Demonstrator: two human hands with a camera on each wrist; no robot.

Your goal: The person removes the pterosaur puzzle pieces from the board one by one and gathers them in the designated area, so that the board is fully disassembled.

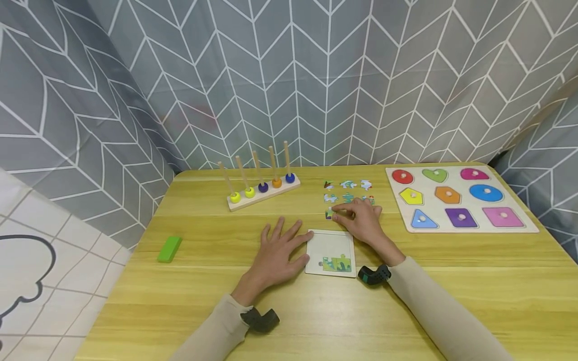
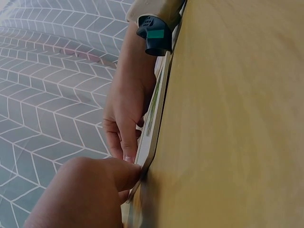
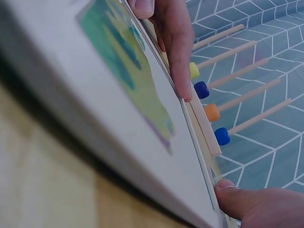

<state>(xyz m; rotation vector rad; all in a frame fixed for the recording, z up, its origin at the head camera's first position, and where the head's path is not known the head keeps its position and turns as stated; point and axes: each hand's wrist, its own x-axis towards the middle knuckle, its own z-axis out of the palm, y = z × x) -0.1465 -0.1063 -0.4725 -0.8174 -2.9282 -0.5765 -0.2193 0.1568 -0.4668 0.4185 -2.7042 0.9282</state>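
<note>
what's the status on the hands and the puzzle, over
Left hand flat, steadying puzzle tray. Right hand pinching a loose puzzle piece behind the tray. Nothing in the way.

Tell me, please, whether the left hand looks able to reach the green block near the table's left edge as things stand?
Probably yes. The left hand rests flat beside the puzzle tray, holding nothing, and only bare tabletop lies between it and the green block.
</note>
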